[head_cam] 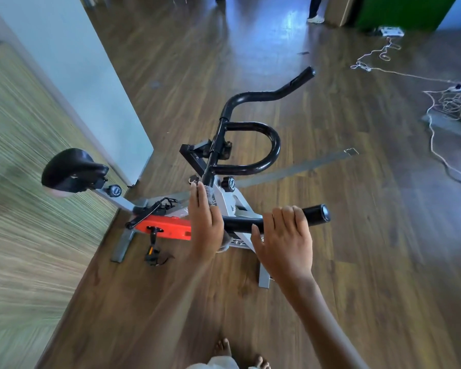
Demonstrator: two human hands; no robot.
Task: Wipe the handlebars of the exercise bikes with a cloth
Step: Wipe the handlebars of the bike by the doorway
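The exercise bike [171, 226] has a grey frame, an orange guard and black handlebars [250, 123]. My left hand [205, 222] lies with straight fingers along the near bar where it bends, pressing a grey cloth [212, 197] onto it. Only bits of the cloth show past my fingers and under my palm. My right hand [285, 235] grips the near handlebar end [316, 213], fingers curled over the top. The far handlebar end [301, 77] and the inner loop [273, 145] are untouched.
The black saddle [69, 169] sticks out left, beside a pale partition wall [77, 62]. White cables [447, 102] and a power strip lie on the wood floor at right. Another person's legs [316, 12] stand at the top. My bare feet [224, 347] are below.
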